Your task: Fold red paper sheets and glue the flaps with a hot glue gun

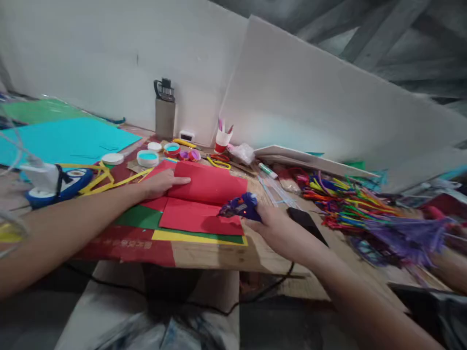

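Observation:
A folded sheet of red paper [209, 182] lies in front of me, its upper flap raised off the lower part. My left hand [160, 184] holds the flap at its left side, index finger stretched along it; the other fingers are partly hidden. In my right hand [272, 226] is a blue hot glue gun [242, 206], a small red light showing on its side. Its nozzle points left, just over the red paper's lower part [193, 216]. Green paper [138, 217] and yellow paper [204, 239] stick out beneath.
A black phone [306, 223] lies beside my right wrist. Colourful pipe cleaners [350, 199] are heaped to the right, near another person's hand [452, 267]. Behind stand a bottle [165, 114], paint-like tubs [148, 157], yellow scissors [219, 163] and a pen cup [222, 138]. A black cord [262, 291] hangs below the table edge.

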`<control>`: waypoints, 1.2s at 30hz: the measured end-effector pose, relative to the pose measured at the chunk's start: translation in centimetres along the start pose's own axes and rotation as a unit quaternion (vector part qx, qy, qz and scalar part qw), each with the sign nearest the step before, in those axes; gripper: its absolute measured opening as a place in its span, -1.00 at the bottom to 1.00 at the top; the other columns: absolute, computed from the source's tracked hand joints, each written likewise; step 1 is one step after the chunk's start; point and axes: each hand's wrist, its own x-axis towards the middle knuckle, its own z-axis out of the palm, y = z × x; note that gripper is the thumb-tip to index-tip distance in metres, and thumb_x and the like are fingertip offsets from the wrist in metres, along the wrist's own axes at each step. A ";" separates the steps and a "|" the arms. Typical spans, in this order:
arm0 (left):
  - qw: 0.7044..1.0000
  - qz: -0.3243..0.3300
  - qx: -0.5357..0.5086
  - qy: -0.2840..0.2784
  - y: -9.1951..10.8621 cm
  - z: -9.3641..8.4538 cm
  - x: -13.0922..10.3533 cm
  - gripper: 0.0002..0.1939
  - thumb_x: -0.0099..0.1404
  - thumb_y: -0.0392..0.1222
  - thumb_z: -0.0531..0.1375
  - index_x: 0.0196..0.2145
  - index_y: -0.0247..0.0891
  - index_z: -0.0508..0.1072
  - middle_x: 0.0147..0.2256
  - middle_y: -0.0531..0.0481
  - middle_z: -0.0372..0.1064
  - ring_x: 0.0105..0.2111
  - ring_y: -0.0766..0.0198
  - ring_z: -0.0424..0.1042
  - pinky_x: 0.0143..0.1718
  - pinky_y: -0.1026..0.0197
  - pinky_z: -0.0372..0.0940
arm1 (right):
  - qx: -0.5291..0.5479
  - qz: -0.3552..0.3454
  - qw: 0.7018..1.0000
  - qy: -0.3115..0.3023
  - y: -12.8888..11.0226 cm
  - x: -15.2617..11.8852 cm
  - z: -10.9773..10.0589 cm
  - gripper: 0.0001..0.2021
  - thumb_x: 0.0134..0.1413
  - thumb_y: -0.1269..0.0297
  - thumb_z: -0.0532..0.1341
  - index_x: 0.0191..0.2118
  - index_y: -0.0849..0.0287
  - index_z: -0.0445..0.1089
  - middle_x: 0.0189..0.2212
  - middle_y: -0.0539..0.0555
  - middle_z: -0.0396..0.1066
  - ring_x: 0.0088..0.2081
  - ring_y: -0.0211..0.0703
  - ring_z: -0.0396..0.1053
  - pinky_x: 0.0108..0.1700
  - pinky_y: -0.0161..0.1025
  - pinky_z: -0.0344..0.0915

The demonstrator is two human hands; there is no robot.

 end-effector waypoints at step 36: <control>0.997 0.038 -0.049 -0.040 0.0 0.7 0.1 -0.80 -0.01 -0.11 0.38 -0.42 -0.25 0.54 -0.43 0.03 0.52 -0.46 0.31 0.46 -0.41 0.30 0.34 | 0.031 -0.121 0.992 -0.005 -7.2 4.5 3.1 -0.78 0.12 0.24 0.10 -0.14 0.19 0.32 -0.18 0.18 0.46 -0.25 -0.07 0.40 -0.33 -0.28 0.17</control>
